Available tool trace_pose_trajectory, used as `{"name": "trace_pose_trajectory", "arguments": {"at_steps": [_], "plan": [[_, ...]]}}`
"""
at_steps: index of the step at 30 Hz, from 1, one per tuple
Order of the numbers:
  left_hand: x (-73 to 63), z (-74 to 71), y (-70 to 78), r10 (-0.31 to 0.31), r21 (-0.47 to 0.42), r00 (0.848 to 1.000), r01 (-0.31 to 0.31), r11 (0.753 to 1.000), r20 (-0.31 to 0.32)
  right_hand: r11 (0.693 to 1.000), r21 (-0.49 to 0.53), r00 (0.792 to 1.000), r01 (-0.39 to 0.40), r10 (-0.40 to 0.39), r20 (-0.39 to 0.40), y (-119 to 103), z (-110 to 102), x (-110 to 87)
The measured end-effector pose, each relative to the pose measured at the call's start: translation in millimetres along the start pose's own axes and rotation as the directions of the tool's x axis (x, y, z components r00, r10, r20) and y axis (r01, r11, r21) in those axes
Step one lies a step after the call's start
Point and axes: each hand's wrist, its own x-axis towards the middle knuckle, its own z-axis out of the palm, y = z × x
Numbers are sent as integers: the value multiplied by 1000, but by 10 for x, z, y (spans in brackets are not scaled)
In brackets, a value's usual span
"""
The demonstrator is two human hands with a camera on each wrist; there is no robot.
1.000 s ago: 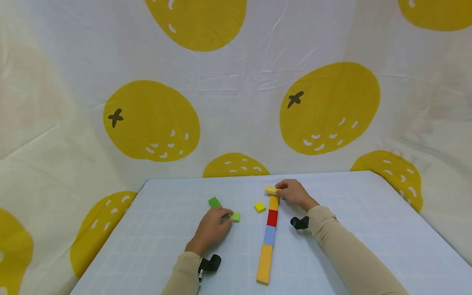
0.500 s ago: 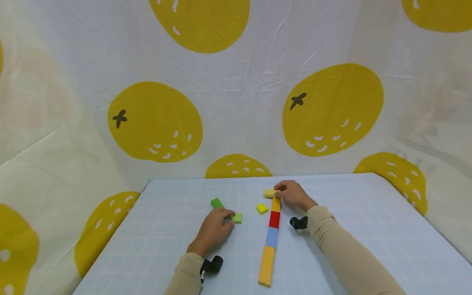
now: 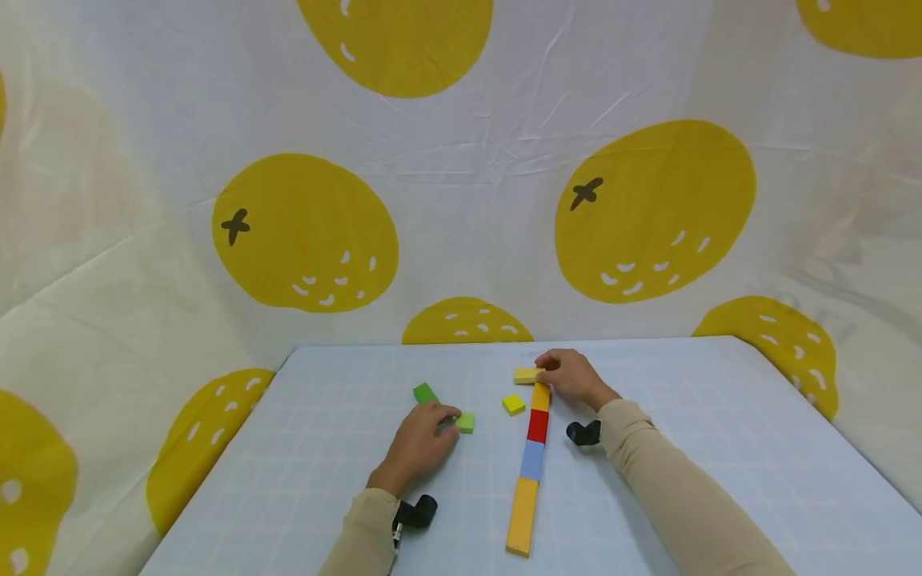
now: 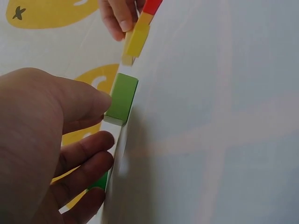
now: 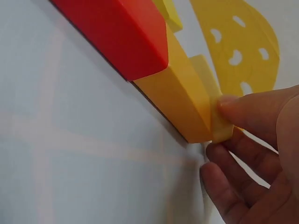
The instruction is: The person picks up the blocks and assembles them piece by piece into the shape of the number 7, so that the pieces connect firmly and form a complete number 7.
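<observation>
In the head view, a row of blocks runs away from me: a long orange block, a blue block, a red block and a shorter orange block. Across its far end lies a pale yellow block, pointing left. My right hand pinches its right end between thumb and fingers; the right wrist view shows that block against the orange one. My left hand rests by a light green block, thumb tip at its edge, other fingers loosely bent and holding nothing.
A small bright yellow block lies left of the row. Beyond my left hand is a darker green block, partly hidden by it. The pale checked tablecloth meets a fruit-print curtain at the back.
My right hand has turned the pale yellow block slightly, from slanted to nearly square across the row's end. The left hand stays by the light green block. The head view has shifted a little.
</observation>
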Motion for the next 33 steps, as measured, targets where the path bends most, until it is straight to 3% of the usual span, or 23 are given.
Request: {"name": "trace_pose_trajectory", "arguments": {"at_steps": [12, 33], "plan": [[-1, 44, 28, 41, -43, 999, -41, 998, 0, 996, -57, 998, 62, -62, 0, 71, -11, -77], [-13, -7, -31, 28, -31, 1000, -29, 999, -7, 993, -89, 997, 82, -83, 1, 36, 37, -62]]}}
